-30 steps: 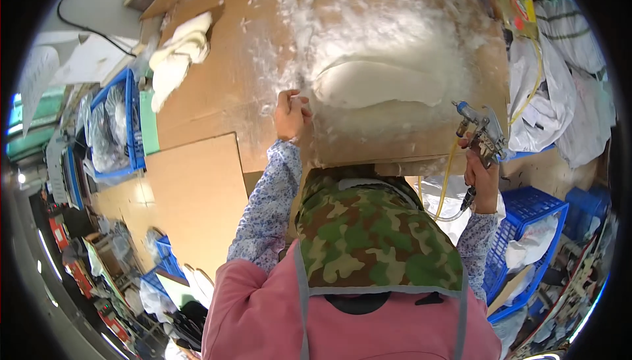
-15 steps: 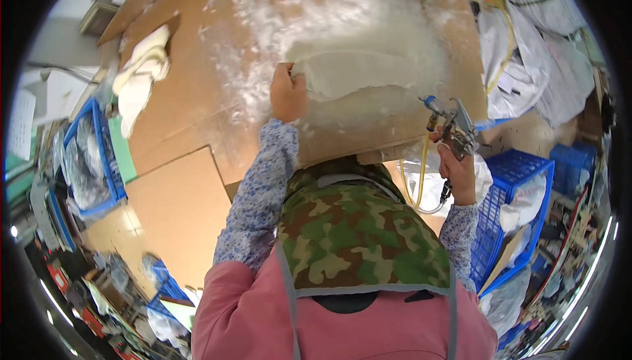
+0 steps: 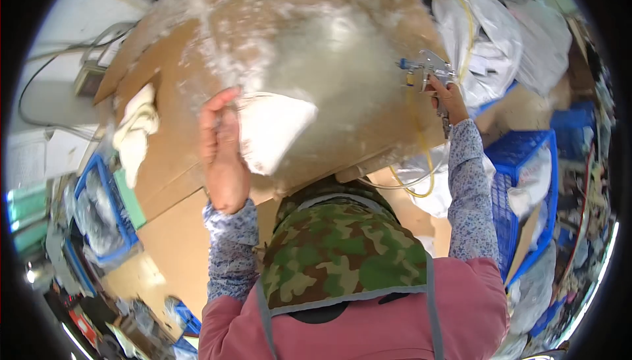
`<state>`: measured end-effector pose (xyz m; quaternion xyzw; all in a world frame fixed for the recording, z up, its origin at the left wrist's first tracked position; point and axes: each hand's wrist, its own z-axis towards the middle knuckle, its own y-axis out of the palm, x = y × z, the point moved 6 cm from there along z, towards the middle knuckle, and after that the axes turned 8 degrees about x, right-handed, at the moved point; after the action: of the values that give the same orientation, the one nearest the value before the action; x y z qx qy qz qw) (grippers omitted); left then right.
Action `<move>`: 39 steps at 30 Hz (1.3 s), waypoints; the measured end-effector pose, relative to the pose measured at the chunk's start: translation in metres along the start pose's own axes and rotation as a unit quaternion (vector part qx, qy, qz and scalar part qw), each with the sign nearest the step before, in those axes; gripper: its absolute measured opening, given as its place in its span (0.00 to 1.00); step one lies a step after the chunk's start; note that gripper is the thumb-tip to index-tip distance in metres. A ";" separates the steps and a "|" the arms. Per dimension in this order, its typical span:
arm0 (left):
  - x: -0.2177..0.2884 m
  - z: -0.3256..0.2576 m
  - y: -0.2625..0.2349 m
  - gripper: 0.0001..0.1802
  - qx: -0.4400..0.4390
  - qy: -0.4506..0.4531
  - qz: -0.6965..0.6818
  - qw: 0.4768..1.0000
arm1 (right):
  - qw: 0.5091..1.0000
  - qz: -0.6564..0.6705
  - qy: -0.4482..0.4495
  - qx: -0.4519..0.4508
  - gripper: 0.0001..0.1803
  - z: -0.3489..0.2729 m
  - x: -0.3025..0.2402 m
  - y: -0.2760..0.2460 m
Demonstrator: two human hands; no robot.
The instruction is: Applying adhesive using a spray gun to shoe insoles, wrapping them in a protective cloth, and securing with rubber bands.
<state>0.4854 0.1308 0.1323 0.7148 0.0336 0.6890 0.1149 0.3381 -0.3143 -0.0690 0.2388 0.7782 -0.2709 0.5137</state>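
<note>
On the left side of the cardboard work surface (image 3: 178, 123), my left hand (image 3: 225, 153) grips a white, sheet-like piece (image 3: 275, 126) by its edge. The piece is tilted up off the board, its surface very bright and slightly blurred. My right hand (image 3: 451, 102) is wrapped round the handle of a silver spray gun (image 3: 431, 67) with a blue front cap, held above the board's right side. The nozzle faces left, toward a grey, wet-looking patch (image 3: 336, 64) on the board.
White cloth-like pieces (image 3: 138, 126) lie at the board's left. A blue crate (image 3: 122, 228) with plastic bags stands beyond them. On the right are another blue crate (image 3: 526, 156), white sacks (image 3: 487, 37) and the gun's yellow hose (image 3: 431, 179). White fluff sticks to the board.
My left hand has lifted the white piece off the grey patch and carried it left and nearer. My right hand has moved the spray gun farther away and slightly left.
</note>
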 end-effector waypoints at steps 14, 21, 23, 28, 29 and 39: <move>-0.012 -0.030 -0.018 0.12 -0.041 -0.038 0.084 0.995 | 0.916 -0.114 -0.370 -0.103 0.17 -0.131 -0.140 0.145; -0.002 -0.045 -0.010 0.17 -0.042 0.036 0.026 0.998 | 0.928 0.105 -0.274 -0.228 0.17 -0.212 -0.195 0.255; -0.004 -0.052 -0.012 0.17 -0.043 0.013 0.002 0.999 | 0.915 0.114 -0.309 -0.235 0.16 -0.218 -0.202 0.256; -0.001 -0.060 -0.019 0.12 -0.021 0.008 -0.014 1.000 | 0.915 0.048 -0.307 -0.257 0.14 -0.225 -0.212 0.256; 0.001 -0.061 -0.021 0.12 -0.019 0.010 -0.016 1.000 | 0.886 0.054 -0.420 -0.190 0.12 -0.229 -0.227 0.248; 0.010 -0.062 -0.031 0.09 0.008 0.072 0.112 0.991 | 0.723 -0.115 -0.674 -0.104 0.12 -0.262 -0.249 0.256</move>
<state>0.4279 0.1708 0.1367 0.6636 -0.0330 0.7468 0.0291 0.4179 0.0266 0.2027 -0.1529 0.2720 -0.3347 0.8891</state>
